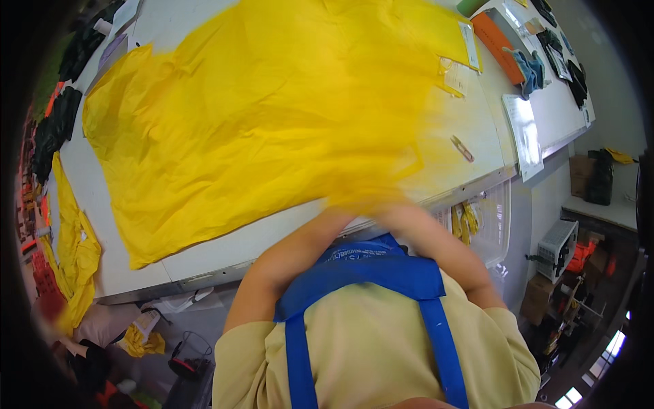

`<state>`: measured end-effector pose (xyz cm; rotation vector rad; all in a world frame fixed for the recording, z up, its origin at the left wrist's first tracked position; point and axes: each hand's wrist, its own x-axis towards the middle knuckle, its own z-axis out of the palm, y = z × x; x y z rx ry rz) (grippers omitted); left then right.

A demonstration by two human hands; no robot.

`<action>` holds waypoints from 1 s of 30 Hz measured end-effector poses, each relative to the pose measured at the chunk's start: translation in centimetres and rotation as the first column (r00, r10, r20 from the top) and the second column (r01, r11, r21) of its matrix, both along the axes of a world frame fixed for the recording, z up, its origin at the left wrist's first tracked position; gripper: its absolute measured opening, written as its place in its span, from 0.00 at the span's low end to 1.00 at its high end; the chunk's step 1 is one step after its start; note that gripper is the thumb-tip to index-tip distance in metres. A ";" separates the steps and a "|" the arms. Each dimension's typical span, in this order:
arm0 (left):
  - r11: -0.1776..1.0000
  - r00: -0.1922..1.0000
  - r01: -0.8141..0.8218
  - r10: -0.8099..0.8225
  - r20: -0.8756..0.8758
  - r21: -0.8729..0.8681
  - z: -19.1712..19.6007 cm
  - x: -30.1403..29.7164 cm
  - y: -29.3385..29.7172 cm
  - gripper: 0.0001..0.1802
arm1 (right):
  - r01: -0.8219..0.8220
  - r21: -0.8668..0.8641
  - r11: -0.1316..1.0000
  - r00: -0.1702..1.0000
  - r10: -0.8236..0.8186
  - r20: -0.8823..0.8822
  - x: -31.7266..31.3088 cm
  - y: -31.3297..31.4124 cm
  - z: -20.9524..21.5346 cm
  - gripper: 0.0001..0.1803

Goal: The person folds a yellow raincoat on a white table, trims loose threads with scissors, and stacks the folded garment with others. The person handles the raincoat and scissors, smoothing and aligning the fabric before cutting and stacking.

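Observation:
A large sheet of wrinkled yellow fabric [238,129] spreads over the white table [139,17], its lower left corner reaching toward the near edge. My left hand [346,210] and my right hand [391,207] are close together at the fabric's near edge, just in front of my blue apron [364,273]. Both hands and the cloth around them are smeared by motion, so the fingers cannot be made out. To the right of the fabric lies a pair of small thread snips [462,148].
A clear plastic bin [504,218] with yellow pieces sits below the table edge. On the right are a clear ruler-like sheet [523,133], an orange box [496,44] and a blue-grey cloth [528,70]. Yellow cloth [82,252] hangs at the left, near another person [92,361].

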<state>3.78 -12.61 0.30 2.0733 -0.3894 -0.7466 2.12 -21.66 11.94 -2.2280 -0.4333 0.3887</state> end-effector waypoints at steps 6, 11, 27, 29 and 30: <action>0.838 0.815 -0.544 0.518 -0.260 -0.036 -1.4 -2.8 0.9 0.25 | 0.247 0.035 0.968 0.892 -0.242 0.381 16.9 -6.5 -6.1 0.25; 0.615 0.614 -0.765 0.606 -0.505 -0.191 -3.1 -4.3 2.3 0.23 | 0.526 -0.349 0.776 0.850 -0.495 0.180 31.8 -20.2 -10.6 0.28; 0.813 0.766 -0.563 0.446 -0.464 -0.147 -4.4 -9.7 2.1 0.32 | 0.352 -0.324 0.878 0.872 -0.182 0.455 20.7 -28.7 -10.6 0.33; 0.683 0.531 -0.715 0.388 -0.753 -0.153 -0.4 -8.5 2.0 0.31 | 0.128 -0.301 0.945 0.892 0.023 0.452 16.2 -27.7 -7.8 0.28; 0.576 0.457 -0.796 0.368 -0.809 -0.187 -0.2 -8.5 2.2 0.31 | 0.021 -0.356 0.934 0.915 0.126 0.383 15.0 -26.7 -6.7 0.25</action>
